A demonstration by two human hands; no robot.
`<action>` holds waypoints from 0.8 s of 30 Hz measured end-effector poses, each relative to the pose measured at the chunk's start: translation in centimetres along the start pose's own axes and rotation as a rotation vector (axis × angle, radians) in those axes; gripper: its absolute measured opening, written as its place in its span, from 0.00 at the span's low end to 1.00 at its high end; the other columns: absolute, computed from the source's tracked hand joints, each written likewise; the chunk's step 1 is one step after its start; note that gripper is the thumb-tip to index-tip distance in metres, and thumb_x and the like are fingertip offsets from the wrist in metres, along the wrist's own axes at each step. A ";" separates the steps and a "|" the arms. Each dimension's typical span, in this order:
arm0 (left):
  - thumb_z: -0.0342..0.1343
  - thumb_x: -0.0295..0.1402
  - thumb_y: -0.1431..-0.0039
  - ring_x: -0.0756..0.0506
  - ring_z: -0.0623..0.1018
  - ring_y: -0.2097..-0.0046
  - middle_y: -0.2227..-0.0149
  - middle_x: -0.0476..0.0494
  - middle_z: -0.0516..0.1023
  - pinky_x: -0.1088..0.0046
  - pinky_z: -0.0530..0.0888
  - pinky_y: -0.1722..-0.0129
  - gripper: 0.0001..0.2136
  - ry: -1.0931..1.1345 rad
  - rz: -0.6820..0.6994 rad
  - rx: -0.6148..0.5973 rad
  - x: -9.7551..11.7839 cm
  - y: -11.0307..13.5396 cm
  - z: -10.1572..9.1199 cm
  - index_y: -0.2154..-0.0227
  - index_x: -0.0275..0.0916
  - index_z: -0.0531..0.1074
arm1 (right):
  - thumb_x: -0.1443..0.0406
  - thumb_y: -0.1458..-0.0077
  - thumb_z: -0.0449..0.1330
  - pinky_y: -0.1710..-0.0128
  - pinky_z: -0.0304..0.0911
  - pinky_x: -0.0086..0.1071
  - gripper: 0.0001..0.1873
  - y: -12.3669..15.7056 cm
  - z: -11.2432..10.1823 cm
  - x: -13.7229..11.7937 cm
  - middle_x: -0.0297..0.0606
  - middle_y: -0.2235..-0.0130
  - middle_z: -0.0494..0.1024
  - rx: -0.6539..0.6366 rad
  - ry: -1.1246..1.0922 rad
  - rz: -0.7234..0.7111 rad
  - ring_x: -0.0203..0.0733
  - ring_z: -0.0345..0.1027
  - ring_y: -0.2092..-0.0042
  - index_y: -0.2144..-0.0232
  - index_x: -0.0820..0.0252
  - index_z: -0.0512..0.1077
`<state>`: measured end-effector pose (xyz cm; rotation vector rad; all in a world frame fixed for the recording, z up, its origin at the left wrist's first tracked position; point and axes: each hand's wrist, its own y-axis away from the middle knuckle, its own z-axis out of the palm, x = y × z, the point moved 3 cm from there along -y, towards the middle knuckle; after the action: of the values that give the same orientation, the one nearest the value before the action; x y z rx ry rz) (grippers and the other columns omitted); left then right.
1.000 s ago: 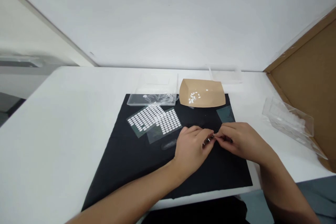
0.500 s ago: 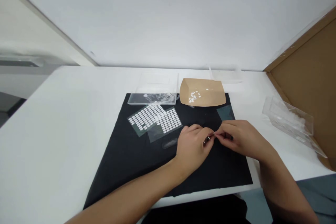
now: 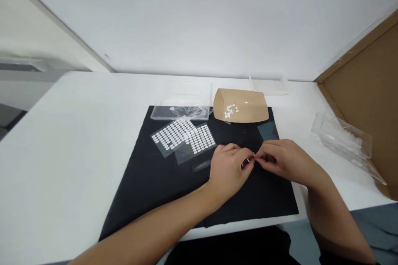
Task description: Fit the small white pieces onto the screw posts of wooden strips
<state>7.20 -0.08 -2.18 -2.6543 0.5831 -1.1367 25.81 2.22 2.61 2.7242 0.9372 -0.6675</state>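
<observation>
My left hand and my right hand meet fingertip to fingertip over the black mat. Both are curled in a pinch around a tiny dark and metallic piece that is too small to name. Just left of my left hand lie two clear sheets with rows of white dots and a small clear oblong piece. Behind the hands stands a brown paper tray holding several small white bits. A small dark green film lies behind my right hand.
A clear plastic box stands at the mat's back left edge. Another clear container rests on the white table at the right, next to a brown cardboard wall. A clear lid lies at the back.
Both hands stay pinched together at the same spot on the mat. The view has tilted slightly, so everything sits a little higher in the picture.
</observation>
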 end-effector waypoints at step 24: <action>0.68 0.27 0.38 0.45 0.83 0.61 0.69 0.54 0.85 0.63 0.66 0.61 0.05 -0.002 0.010 0.009 0.0 0.0 0.1 0.67 0.44 0.79 | 0.66 0.34 0.62 0.67 0.62 0.29 0.04 0.0 -0.3 0.1 0.33 0.67 0.78 0.037 -0.067 -0.007 0.38 0.72 0.67 0.62 0.56 0.77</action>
<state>7.26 -0.10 -2.23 -2.6417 0.5887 -1.1317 26.02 2.41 2.83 2.7126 0.9286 -0.7803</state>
